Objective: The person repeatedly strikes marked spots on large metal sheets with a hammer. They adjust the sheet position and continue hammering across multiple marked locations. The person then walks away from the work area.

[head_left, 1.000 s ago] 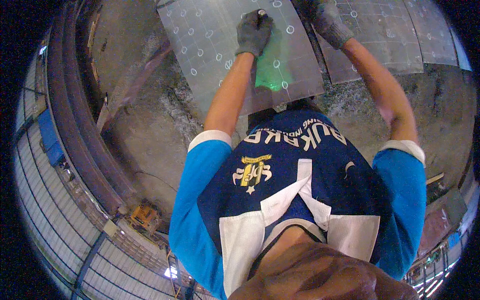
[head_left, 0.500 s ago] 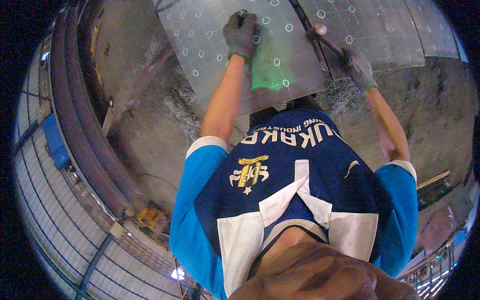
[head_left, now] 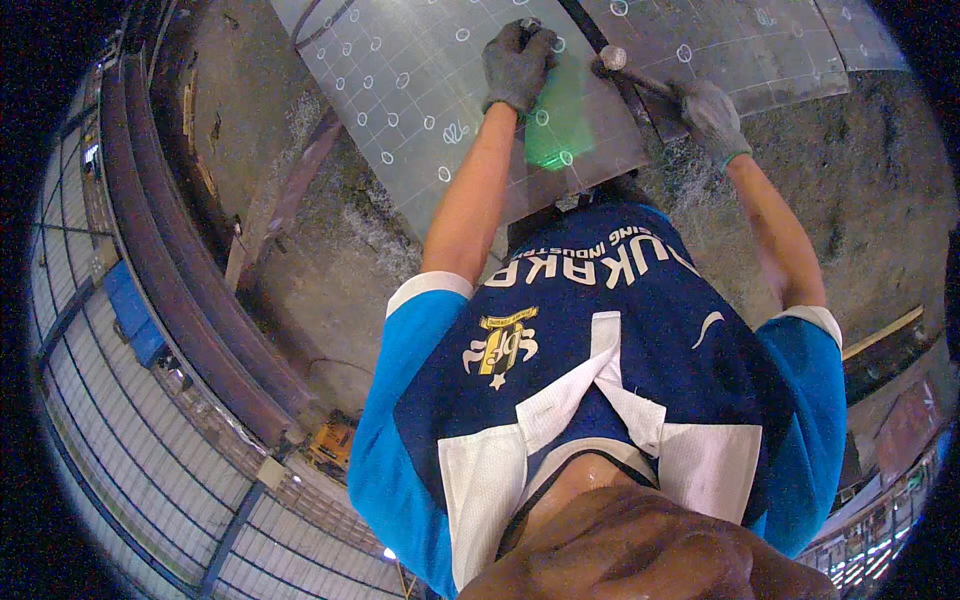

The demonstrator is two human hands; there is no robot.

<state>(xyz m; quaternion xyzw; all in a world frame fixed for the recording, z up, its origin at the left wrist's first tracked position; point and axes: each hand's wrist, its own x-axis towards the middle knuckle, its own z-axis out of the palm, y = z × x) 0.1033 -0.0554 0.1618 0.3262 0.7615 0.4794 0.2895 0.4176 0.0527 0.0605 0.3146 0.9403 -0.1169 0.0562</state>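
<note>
My left hand (head_left: 518, 68), in a dark grey work glove, is closed over the marked metal plate (head_left: 480, 150). A small dark end shows at its fingertips, but the thing in its grip is mostly hidden. Chalk lines and several white circles cover the plate, and a green glow lies on it just below this hand. In a lighter grey glove, my right hand (head_left: 712, 118) is wrapped round the handle of a hammer (head_left: 613, 58). The hammer's round, pale head points left, over the plate's right edge, a short way from my left hand.
A second chalk-marked plate (head_left: 745, 50) lies to the right, with a dark gap between the two. Long rusty steel beams (head_left: 165, 270) curve along the left. A yellow machine (head_left: 332, 445) stands at lower left, and a wooden strip (head_left: 882, 332) lies at right.
My left hand has shifted to the right across the plate. The hammer head has come left, closer to it. The whole view has turned slightly, showing more of the plate's left side.
</note>
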